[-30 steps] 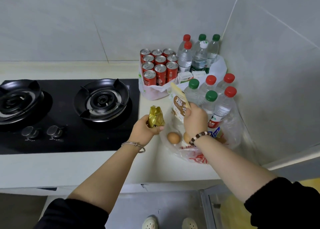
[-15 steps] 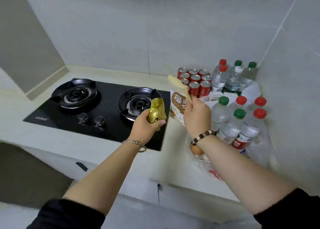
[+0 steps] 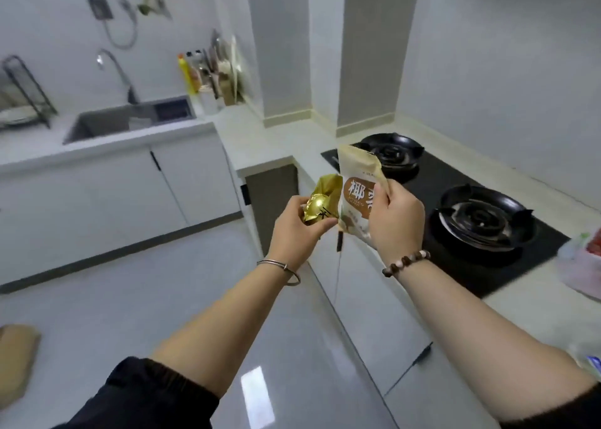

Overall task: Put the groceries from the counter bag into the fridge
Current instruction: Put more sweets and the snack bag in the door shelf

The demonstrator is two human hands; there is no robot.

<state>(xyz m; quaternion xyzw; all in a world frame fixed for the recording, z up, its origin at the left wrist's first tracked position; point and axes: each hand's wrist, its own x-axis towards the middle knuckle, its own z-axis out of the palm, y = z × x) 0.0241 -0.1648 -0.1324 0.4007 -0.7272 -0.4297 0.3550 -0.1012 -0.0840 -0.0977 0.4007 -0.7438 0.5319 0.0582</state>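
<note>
While gripped, pouch (image 3: 357,181) upright (slightly tilted), right hand (image 3: 395,215)

Open floor (image 3: 136,298) spread wide at nine o'clock, nothing but a brown paper bag (image 3: 14,360) low at eight. At three o'clock the gas hob (image 3: 481,220) filled the counter (image 3: 266,139), burner grates standing proud. At eleven, the sink (image 3: 130,121), faucet (image 3: 118,74) and crowded bottles (image 3: 208,71) blocked the corner. Cabinet fronts (image 3: 374,298) walled off the right.

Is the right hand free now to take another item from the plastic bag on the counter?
Probably not: the right hand is closed on the snack pouch, and the plastic bag lies behind it.
</note>
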